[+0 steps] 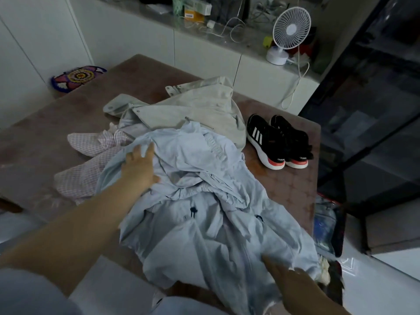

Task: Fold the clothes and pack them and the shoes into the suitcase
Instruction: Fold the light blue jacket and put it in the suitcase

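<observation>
A crumpled light blue jacket lies in the middle of the brown table. My left hand rests flat on its upper left part, fingers spread. My right hand lies on the jacket's lower hem near the table's front edge, fingers apart. Behind the blue jacket lies a beige jacket. A pink checked garment sticks out at the left, partly under the blue one. A pair of black sneakers with white stripes and red heels stands at the right. An open suitcase shows partly beyond the table's right edge.
A white cabinet counter behind the table holds a small white fan, cables and boxes. A colourful crocheted cushion sits at the far left. A dark glass-fronted unit stands at the right.
</observation>
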Action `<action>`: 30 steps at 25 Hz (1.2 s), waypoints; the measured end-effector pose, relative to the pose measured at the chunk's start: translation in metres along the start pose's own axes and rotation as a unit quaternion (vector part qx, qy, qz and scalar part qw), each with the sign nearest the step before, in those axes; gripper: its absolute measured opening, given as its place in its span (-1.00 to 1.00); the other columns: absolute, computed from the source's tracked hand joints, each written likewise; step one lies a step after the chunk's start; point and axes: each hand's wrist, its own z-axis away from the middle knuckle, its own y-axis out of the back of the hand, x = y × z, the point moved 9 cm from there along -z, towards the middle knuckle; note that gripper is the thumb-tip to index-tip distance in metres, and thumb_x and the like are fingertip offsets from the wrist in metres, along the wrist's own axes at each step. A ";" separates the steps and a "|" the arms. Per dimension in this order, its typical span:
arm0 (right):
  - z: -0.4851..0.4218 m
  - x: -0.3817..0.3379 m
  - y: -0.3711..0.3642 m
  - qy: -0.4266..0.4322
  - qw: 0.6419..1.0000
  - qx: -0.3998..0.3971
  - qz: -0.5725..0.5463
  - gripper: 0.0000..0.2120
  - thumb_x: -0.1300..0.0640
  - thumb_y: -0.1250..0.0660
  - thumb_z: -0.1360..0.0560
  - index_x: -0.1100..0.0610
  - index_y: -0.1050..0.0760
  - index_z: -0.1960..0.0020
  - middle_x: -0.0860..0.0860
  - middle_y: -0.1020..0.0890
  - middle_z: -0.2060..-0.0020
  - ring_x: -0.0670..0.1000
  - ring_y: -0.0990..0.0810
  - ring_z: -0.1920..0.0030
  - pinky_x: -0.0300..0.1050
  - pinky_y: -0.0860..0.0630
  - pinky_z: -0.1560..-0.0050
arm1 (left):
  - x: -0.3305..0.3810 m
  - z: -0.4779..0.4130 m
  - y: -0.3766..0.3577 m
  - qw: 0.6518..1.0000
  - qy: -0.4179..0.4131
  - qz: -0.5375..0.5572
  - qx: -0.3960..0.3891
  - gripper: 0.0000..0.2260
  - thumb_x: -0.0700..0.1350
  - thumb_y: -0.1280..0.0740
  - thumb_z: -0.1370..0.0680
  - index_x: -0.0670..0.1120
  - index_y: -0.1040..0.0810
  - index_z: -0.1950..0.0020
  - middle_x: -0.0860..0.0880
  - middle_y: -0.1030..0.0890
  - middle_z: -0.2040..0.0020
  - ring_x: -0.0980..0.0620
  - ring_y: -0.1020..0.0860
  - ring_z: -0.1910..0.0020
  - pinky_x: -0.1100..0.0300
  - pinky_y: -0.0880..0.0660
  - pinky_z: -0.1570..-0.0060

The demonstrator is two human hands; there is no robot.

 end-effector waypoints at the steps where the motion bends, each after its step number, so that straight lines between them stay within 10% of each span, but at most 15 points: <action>1: -0.001 -0.004 0.021 -0.003 1.000 0.025 0.006 -0.07 0.08 -0.43 -0.36 -0.11 0.12 -0.51 -0.06 -0.49 -0.30 -0.09 -0.55 -0.18 -0.13 -0.46 -0.17 | -0.013 -0.007 -0.009 1.000 0.015 0.011 -0.016 -0.04 0.08 -0.44 -0.41 -0.03 0.20 -0.52 -0.22 0.00 -0.51 -0.26 -0.09 -0.46 -0.10 -0.17 -0.39; 5: -0.050 -0.017 0.099 -0.028 0.987 0.078 -0.136 -0.56 0.13 -0.19 -0.54 -0.05 -0.28 -0.40 -0.05 -0.36 -0.37 -0.05 -0.43 -0.30 -0.20 -0.36 -0.23 | -0.025 -0.020 -0.006 0.993 -0.018 0.112 0.019 -0.48 -0.09 -0.41 -0.46 -0.20 -0.34 -0.36 -0.25 -0.48 -0.24 -0.24 -0.45 -0.21 -0.03 -0.39 -0.16; 9: -0.138 -0.041 0.136 -0.042 0.952 0.114 -0.280 -0.34 -0.07 -0.31 -0.48 0.08 -0.13 -0.46 0.09 -0.38 -0.35 0.13 -0.38 -0.33 0.01 -0.37 -0.29 | -0.021 -0.026 0.036 0.983 -0.058 0.159 0.070 -0.90 -0.20 -0.32 -0.51 -0.23 -0.58 0.09 -0.24 -0.55 0.13 -0.11 -0.50 0.13 0.14 -0.31 0.17; 12: -0.169 -0.037 0.148 -0.052 0.955 0.083 -0.279 -0.82 0.02 -0.31 -0.49 0.10 -0.52 -0.01 0.05 -0.58 0.10 0.10 -0.53 -0.03 -0.12 -0.42 0.04 | -0.004 -0.034 0.090 0.976 -0.083 0.157 0.129 -0.83 -0.23 -0.24 -0.56 -0.30 -0.56 0.01 -0.28 -0.57 0.04 -0.21 -0.51 0.03 0.13 -0.30 0.10; 14: -0.166 -0.013 0.186 -0.045 0.947 0.102 -0.303 -0.72 0.09 -0.36 -0.47 0.20 -0.41 0.35 0.04 -0.39 0.41 0.06 -0.42 0.23 -0.14 -0.28 0.29 | 0.012 -0.047 0.130 0.967 -0.109 0.156 0.169 -0.81 -0.22 -0.22 -0.57 -0.27 -0.56 -0.09 -0.29 -0.57 -0.05 -0.25 -0.51 -0.04 0.01 -0.38 -0.01; 20: -0.091 0.076 0.301 -0.077 0.875 0.162 -0.449 -0.78 0.03 -0.41 -0.43 0.14 -0.55 0.29 -0.02 -0.42 0.49 -0.07 -0.35 0.45 -0.24 -0.33 0.35 | 0.101 -0.093 0.228 0.922 -0.239 0.142 0.267 -0.82 -0.22 -0.24 -0.55 -0.31 -0.54 -0.02 -0.35 -0.47 -0.02 -0.27 -0.47 -0.02 -0.03 -0.38 0.00; 25: -0.049 0.101 0.318 -0.135 0.762 0.417 -0.477 -0.81 0.08 -0.26 -0.54 0.16 -0.55 0.17 -0.01 -0.51 0.51 -0.17 -0.43 0.57 -0.28 -0.43 0.44 | 0.161 -0.101 0.261 0.886 -0.270 0.168 0.337 -0.81 -0.22 -0.19 -0.55 -0.29 -0.51 -0.05 -0.33 -0.46 -0.09 -0.25 -0.43 -0.08 0.03 -0.31 -0.01; 30: -0.067 0.125 0.323 -0.165 0.790 0.300 -0.509 -0.82 0.16 -0.32 -0.51 0.28 -0.51 0.17 0.04 -0.39 0.51 -0.12 -0.33 0.61 -0.35 -0.29 0.59 | 0.181 -0.129 0.220 0.943 -0.203 0.196 0.174 -0.50 -0.29 -0.21 -0.51 -0.12 -0.20 -0.43 -0.24 -0.20 -0.39 -0.24 -0.31 -0.30 0.01 -0.27 -0.28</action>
